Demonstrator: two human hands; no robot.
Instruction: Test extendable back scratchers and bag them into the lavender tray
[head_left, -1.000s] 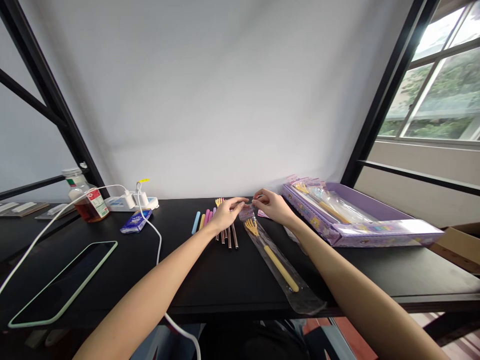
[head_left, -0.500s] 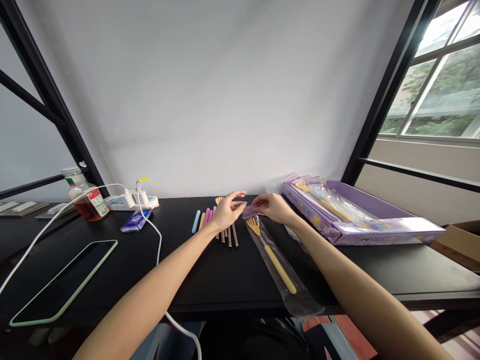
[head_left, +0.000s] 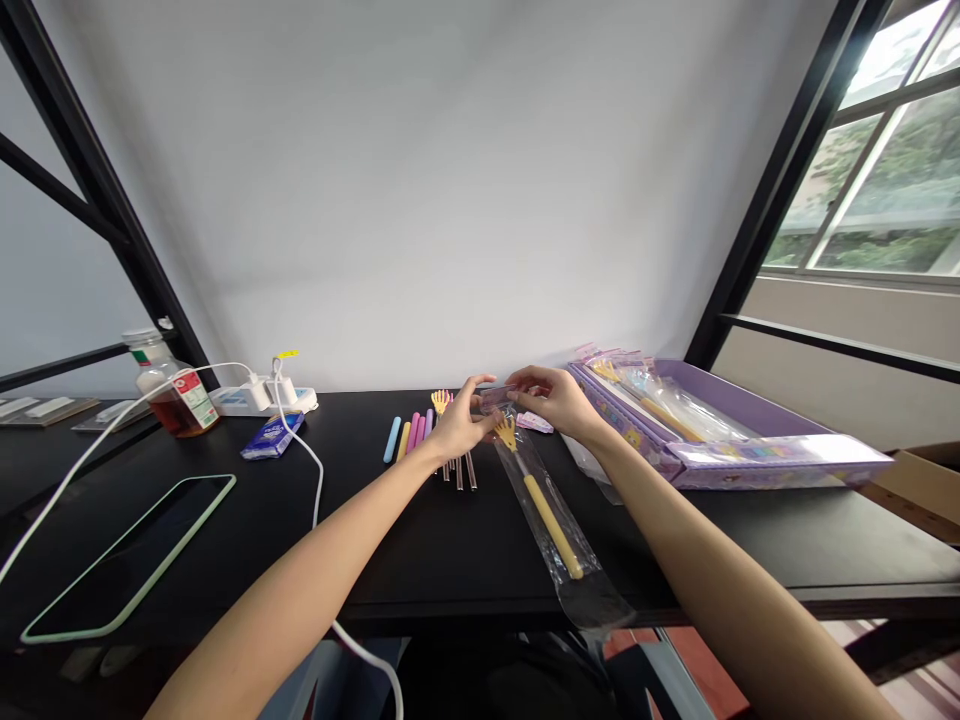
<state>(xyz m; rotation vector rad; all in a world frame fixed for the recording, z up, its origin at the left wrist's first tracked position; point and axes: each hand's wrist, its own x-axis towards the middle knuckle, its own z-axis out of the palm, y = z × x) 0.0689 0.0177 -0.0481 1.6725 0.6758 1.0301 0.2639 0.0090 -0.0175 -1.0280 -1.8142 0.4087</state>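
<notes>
pinching with both hands (head_left: pixel 457 425) the top of a clear bag (head_left: pixel 568 523), yellow backscratcher (head_left: pixel 544 509) inside.

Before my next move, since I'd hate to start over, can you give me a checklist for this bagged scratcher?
1. Yellow-handled scratcher lies within the clear bag: ok.
2. Both hands at the bag's top end: ok, left hand and right hand are there.
3. Top end fully sealed: cannot tell, fingers and glare obscure it.
4. Bag's bottom end well back from the front edge of the table: not ok, it reaches the edge.
5. Phone and white cable away from the bag: ok, both are apart on the left.
</notes>
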